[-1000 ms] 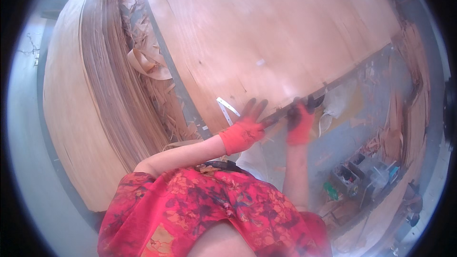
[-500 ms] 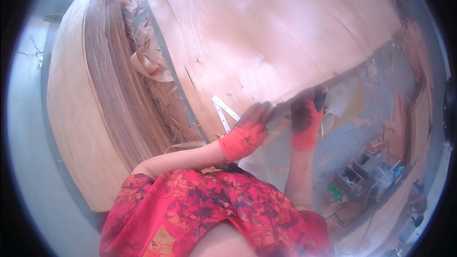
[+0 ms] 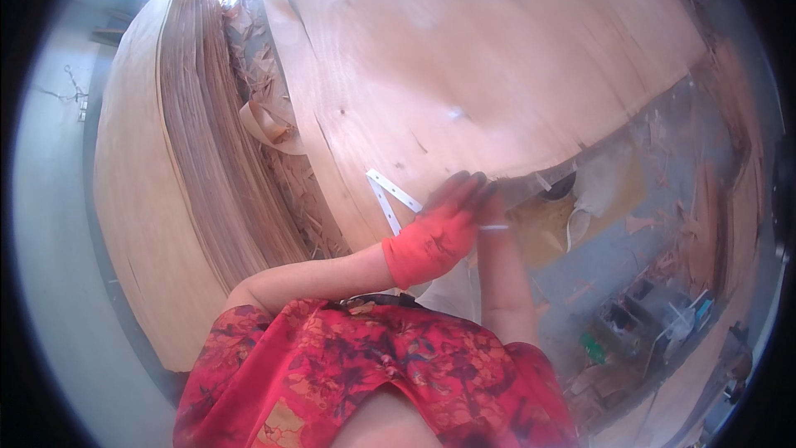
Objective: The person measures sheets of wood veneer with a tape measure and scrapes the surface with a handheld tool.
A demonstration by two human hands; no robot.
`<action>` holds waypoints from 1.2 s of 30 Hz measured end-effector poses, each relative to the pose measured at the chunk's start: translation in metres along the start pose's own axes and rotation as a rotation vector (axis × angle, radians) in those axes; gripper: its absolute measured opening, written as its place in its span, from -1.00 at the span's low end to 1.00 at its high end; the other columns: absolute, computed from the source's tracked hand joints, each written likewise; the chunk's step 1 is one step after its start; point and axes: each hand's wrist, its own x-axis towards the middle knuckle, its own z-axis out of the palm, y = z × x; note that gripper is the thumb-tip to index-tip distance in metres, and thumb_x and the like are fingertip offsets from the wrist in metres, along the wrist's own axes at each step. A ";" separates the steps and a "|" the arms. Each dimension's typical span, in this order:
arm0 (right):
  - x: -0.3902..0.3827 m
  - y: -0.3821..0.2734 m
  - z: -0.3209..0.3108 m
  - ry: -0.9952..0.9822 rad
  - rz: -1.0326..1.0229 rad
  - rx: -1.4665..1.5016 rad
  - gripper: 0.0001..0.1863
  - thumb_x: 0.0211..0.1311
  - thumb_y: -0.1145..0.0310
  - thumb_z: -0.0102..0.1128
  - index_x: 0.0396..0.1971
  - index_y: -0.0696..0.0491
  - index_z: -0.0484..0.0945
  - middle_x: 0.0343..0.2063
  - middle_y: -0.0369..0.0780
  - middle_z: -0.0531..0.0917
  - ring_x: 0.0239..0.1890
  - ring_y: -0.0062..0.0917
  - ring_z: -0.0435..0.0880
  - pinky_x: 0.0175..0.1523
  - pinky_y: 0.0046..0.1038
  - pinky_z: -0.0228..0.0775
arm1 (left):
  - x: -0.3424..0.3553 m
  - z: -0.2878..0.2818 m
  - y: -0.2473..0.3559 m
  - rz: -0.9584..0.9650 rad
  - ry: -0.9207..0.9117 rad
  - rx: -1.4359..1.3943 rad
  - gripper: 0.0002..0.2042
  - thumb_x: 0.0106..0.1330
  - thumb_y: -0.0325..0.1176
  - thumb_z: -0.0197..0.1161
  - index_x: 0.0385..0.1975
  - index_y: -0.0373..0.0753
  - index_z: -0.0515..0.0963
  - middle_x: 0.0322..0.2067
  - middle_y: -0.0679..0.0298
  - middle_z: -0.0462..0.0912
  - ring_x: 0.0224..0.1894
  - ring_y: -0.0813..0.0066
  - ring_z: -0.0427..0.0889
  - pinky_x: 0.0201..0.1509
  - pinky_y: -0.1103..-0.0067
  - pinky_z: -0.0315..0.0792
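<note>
A large sheet of pale wood veneer [image 3: 497,58] lies across the work surface in front of me, with small splits and knots. My left hand [image 3: 435,236], in an orange-red glove with dark fingers, rests at its near edge with fingers stretched out. Beside the knuckles, a white strip with small holes [image 3: 391,191] lies folded into a V on the veneer. My right hand [image 3: 494,214] is close against the left one at the same edge. It is smeared by motion and partly covered, so its fingers do not show.
On the left stands a tall curved stack of veneer sheets [image 3: 220,133], with curled scraps [image 3: 269,124] between it and the work surface. At the lower right is a grey divided bin [image 3: 622,315] with a green item [image 3: 592,348] beside it. Veneer offcuts [image 3: 705,232] lie along the right.
My right hand has moved left along the edge, from well apart to right beside the left hand. The left hand has hardly shifted, and more of the yellowish board below the edge shows.
</note>
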 end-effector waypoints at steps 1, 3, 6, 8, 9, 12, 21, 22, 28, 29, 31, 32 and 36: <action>-0.001 0.000 -0.001 -0.001 0.003 -0.011 -0.59 0.39 0.30 0.17 0.20 0.02 0.47 -0.02 -0.25 0.61 -0.05 -0.54 0.61 0.00 -0.48 0.46 | 0.003 -0.003 0.002 0.020 -0.006 0.020 -0.78 -0.04 -0.41 0.29 -0.38 -0.37 0.60 0.27 -0.08 0.40 0.34 -0.07 0.35 0.44 0.05 0.22; -0.002 0.000 -0.004 0.009 0.007 -0.017 -0.59 0.39 0.30 0.17 0.20 0.02 0.47 -0.02 -0.25 0.62 -0.05 -0.54 0.61 0.00 -0.48 0.46 | 0.008 -0.013 0.007 0.076 -0.011 0.073 -0.77 -0.03 -0.41 0.29 -0.36 -0.36 0.61 0.27 -0.07 0.41 0.33 -0.06 0.35 0.44 0.06 0.22; -0.003 -0.005 -0.009 0.024 0.002 -0.019 -0.59 0.39 0.30 0.18 0.20 0.03 0.47 -0.02 -0.25 0.62 -0.05 -0.54 0.61 0.01 -0.48 0.47 | 0.010 -0.016 0.012 0.062 0.004 0.074 -0.79 -0.04 -0.42 0.28 -0.38 -0.35 0.61 0.28 -0.06 0.41 0.33 -0.04 0.36 0.44 0.08 0.23; 0.004 -0.014 -0.011 0.055 -0.036 -0.037 -0.59 0.39 0.30 0.18 0.20 0.03 0.48 -0.02 -0.25 0.62 -0.04 -0.54 0.62 0.01 -0.48 0.47 | 0.011 -0.024 0.014 0.090 -0.031 0.130 -0.80 -0.03 -0.42 0.28 -0.39 -0.34 0.62 0.28 -0.05 0.41 0.33 -0.02 0.35 0.45 0.08 0.22; 0.009 -0.022 -0.014 0.085 -0.071 -0.054 -0.59 0.39 0.30 0.18 0.20 0.03 0.48 -0.02 -0.25 0.62 -0.04 -0.54 0.62 0.01 -0.48 0.47 | 0.013 -0.026 0.014 0.116 -0.048 0.153 -0.80 -0.03 -0.42 0.28 -0.39 -0.33 0.62 0.28 -0.05 0.41 0.33 -0.02 0.35 0.45 0.09 0.22; 0.035 -0.044 -0.015 0.189 -0.183 -0.173 -0.59 0.39 0.30 0.18 0.20 0.03 0.48 -0.01 -0.25 0.62 -0.04 -0.54 0.62 0.01 -0.48 0.47 | 0.011 -0.022 0.017 0.112 -0.033 0.139 -0.81 -0.02 -0.42 0.27 -0.39 -0.32 0.63 0.28 -0.04 0.42 0.34 0.00 0.34 0.45 0.09 0.21; 0.102 -0.064 -0.026 0.462 -0.323 -0.783 -0.59 0.39 0.29 0.18 0.20 0.04 0.48 -0.01 -0.24 0.63 -0.04 -0.55 0.62 0.03 -0.48 0.47 | 0.005 -0.019 0.017 0.183 -0.047 0.142 -0.81 0.11 -0.41 0.16 -0.41 -0.41 0.60 0.24 -0.17 0.41 0.35 -0.14 0.29 0.46 0.02 0.16; 0.104 -0.064 -0.028 0.472 -0.321 -0.832 -0.59 0.39 0.29 0.18 0.20 0.04 0.48 -0.01 -0.24 0.63 -0.04 -0.55 0.62 0.03 -0.48 0.47 | 0.004 -0.019 0.016 0.176 -0.060 0.136 -0.79 0.12 -0.42 0.16 -0.35 -0.42 0.60 0.24 -0.16 0.41 0.35 -0.13 0.30 0.45 0.03 0.17; 0.099 -0.061 -0.037 0.527 -0.333 -0.965 -0.59 0.39 0.29 0.18 0.20 0.05 0.49 -0.01 -0.24 0.63 -0.04 -0.55 0.63 0.03 -0.48 0.48 | -0.007 -0.017 0.017 0.128 -0.013 0.123 -0.69 0.00 -0.50 0.31 -0.19 -0.36 0.65 0.21 0.04 0.49 0.30 0.00 0.39 0.36 0.09 0.36; 0.097 -0.059 -0.039 0.532 -0.331 -0.974 -0.59 0.39 0.29 0.18 0.20 0.05 0.49 -0.01 -0.24 0.63 -0.04 -0.55 0.63 0.04 -0.48 0.48 | -0.010 -0.018 0.017 0.133 -0.029 0.118 -0.63 0.06 -0.50 0.25 -0.08 -0.41 0.59 0.24 0.00 0.44 0.31 -0.04 0.36 0.38 0.10 0.33; 0.094 -0.059 -0.040 0.541 -0.333 -0.999 -0.58 0.39 0.29 0.18 0.20 0.05 0.49 -0.01 -0.24 0.63 -0.03 -0.55 0.63 0.04 -0.48 0.48 | -0.009 -0.020 0.015 0.143 -0.058 0.111 -0.52 0.18 -0.48 0.15 0.15 -0.51 0.46 0.29 -0.09 0.36 0.35 -0.13 0.29 0.41 0.13 0.26; 0.092 -0.058 -0.041 0.542 -0.338 -1.007 -0.58 0.39 0.29 0.18 0.20 0.05 0.49 -0.01 -0.24 0.63 -0.03 -0.55 0.63 0.04 -0.48 0.48 | -0.011 -0.025 0.015 0.192 -0.097 0.142 -0.53 0.17 -0.50 0.15 0.11 -0.54 0.48 0.30 -0.09 0.35 0.36 -0.13 0.28 0.41 0.15 0.27; 0.092 -0.061 -0.045 0.549 -0.347 -1.045 -0.58 0.39 0.29 0.18 0.20 0.05 0.49 -0.01 -0.24 0.64 -0.03 -0.55 0.63 0.04 -0.48 0.48 | -0.005 -0.026 0.018 0.177 -0.041 0.083 -0.57 0.12 -0.53 0.18 0.04 -0.55 0.52 0.28 -0.09 0.37 0.34 -0.13 0.29 0.39 0.19 0.29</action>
